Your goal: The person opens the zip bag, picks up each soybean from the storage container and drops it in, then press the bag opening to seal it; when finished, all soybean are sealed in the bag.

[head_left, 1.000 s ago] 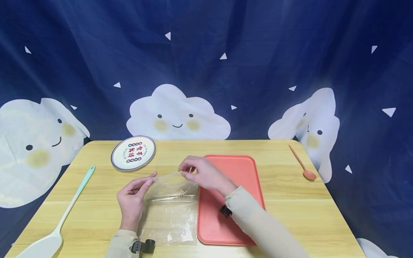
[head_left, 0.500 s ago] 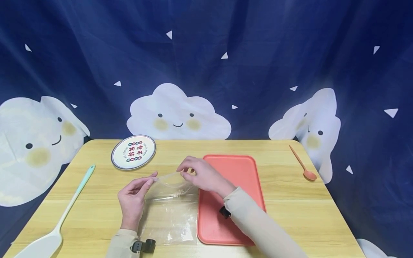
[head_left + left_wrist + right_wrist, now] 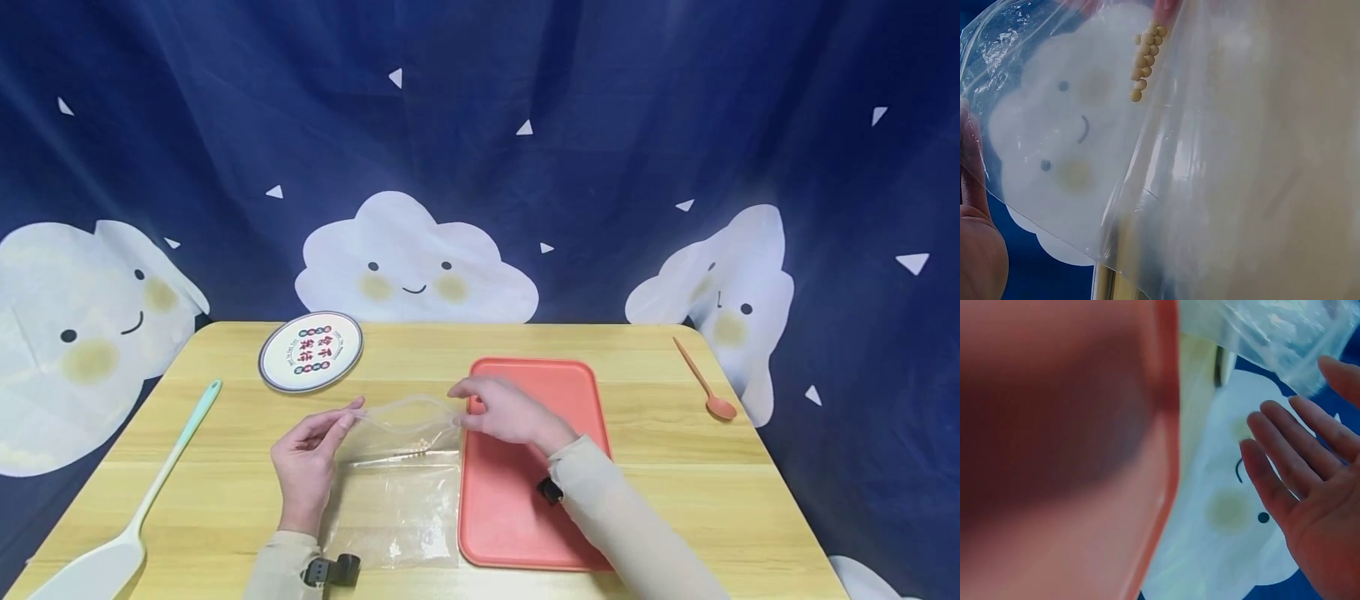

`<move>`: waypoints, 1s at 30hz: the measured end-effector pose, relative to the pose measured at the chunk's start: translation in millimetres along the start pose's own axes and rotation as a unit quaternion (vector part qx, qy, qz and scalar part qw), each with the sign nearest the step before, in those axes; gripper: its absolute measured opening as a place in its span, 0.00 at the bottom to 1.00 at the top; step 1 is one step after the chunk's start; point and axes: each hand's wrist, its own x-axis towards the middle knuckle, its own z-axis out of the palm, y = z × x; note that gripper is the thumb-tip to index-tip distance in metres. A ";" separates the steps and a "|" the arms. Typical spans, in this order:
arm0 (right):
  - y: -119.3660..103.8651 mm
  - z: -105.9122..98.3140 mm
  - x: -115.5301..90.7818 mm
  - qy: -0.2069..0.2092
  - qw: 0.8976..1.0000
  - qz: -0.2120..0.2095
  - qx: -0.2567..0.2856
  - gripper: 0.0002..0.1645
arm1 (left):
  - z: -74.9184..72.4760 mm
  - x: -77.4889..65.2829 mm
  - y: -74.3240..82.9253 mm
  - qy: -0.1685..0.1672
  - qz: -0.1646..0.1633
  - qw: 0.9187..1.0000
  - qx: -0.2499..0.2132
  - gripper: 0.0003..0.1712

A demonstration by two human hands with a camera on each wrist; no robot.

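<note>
A clear plastic zip bag [image 3: 397, 517] lies on the table, its mouth lifted at the far end and slightly parted. My left hand [image 3: 309, 467] pinches the left corner of that mouth between thumb and fingers. At the right corner is my right hand [image 3: 506, 412], above the tray's edge, with fingertips right beside the bag. In the right wrist view, the fingers of the right hand [image 3: 1310, 475] are extended and spread, with the bag's corner [image 3: 1304, 369] close to the fingertips. Inside the bag, a small cluster of round tan beans [image 3: 1145, 56] shows through the plastic.
A red rectangular tray [image 3: 498, 533] sits right of the bag. Behind on the left is a round white plate [image 3: 345, 354] with printed lettering. A long pale-green and white spatula [image 3: 161, 483] lies at the left, and an orange spoon [image 3: 718, 407] at the far right.
My right hand has moved rightward from the bag's upper edge to beyond its right corner, and the bag's mouth shows wider. The left hand keeps its pinch in nearly the same place.
</note>
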 end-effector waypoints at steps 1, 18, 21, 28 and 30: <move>0.2 1.7 0.1 -0.007 1.000 0.000 0.003 0.22 | 0.1 0.0 0.4 0.001 -0.002 1.000 0.001 0.06; -3.6 -1.1 -2.8 0.024 0.999 -0.031 0.011 0.02 | -4.2 5.3 9.0 -0.002 -0.007 1.000 0.006 0.05; -8.7 -5.6 -5.9 0.033 0.999 -0.039 0.016 0.02 | -3.8 7.0 14.9 -0.002 -0.007 1.000 0.005 0.05; -19.0 -13.9 -12.9 0.068 0.996 -0.055 0.013 0.01 | -0.4 14.5 32.5 0.013 0.006 0.999 0.034 0.06; -21.4 -16.1 -14.7 0.085 0.994 -0.069 0.013 0.01 | 0.8 17.3 36.4 0.012 0.016 0.999 0.036 0.06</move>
